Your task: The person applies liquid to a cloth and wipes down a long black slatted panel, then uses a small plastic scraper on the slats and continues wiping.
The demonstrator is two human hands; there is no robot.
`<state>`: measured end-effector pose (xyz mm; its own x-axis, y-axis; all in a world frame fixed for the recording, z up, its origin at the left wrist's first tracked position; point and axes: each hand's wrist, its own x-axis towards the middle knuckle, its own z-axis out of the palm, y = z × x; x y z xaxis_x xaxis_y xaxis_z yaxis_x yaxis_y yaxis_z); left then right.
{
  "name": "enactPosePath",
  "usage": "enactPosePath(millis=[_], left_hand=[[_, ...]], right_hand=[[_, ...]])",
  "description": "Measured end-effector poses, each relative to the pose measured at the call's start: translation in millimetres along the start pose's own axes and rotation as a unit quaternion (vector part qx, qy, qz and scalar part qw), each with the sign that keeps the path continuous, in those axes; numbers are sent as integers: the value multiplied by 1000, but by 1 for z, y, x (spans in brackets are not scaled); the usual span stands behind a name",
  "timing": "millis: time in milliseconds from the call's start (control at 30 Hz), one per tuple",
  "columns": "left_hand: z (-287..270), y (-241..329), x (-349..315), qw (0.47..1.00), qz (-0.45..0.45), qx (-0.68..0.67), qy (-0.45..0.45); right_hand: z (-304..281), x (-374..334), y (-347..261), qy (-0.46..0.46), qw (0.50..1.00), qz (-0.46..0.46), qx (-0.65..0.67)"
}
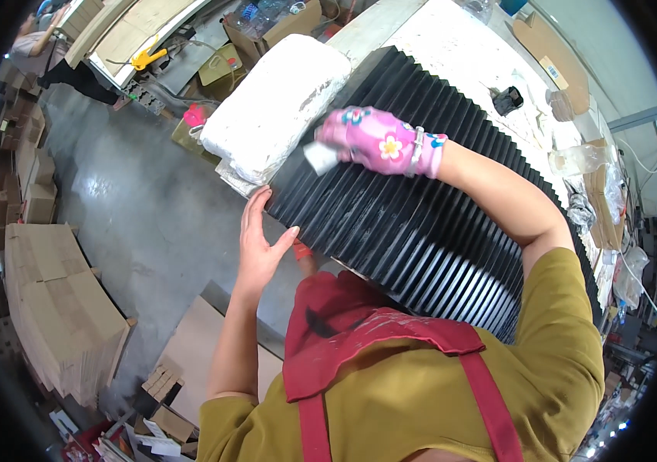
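Note:
A long black pleated bellows cover (390, 208) lies across the work table, its ribs running side by side. My right hand (375, 142), in a pink flowered glove with a band at the wrist, is closed over the far-left part of the ribs. A small white piece, seemingly a folded cloth (321, 158), sticks out from under its fingers, slightly blurred. Bare, my left hand (258, 239) rests at the bellows' near-left end, thumb and fingers spread against the edge. Just beyond it sits a thick white bundle (274, 104) with dark smudges.
A small black cup-like container (508, 101) stands on the white-covered table (452, 54). Clear plastic bags (575, 162) lie at the right. Flattened cartons (67, 308) are stacked on the floor at left. Far left, a person's dark-clothed leg (82, 81) shows beside another bench.

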<state>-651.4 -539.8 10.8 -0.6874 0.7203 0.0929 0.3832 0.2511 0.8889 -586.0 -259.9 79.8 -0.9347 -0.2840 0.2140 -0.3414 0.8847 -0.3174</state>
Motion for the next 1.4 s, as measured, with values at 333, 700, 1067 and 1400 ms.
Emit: enactPosePath(millis=[333,700,1067,1400], left_hand=[[-21,-14,8,997,43,33,-61],[-12,-25,13,994,83,74,20],[-3,-38,8,997,29,10,72],[-6,-46,12,997,37,17,64]], right_hand=[[1,-7,-23,-63,997,-52,5],[3,3,-10,52,998,-27,35],[17,29,-49,-19,993,-112,34],[32,35,-58,-84,987,-128,51]])
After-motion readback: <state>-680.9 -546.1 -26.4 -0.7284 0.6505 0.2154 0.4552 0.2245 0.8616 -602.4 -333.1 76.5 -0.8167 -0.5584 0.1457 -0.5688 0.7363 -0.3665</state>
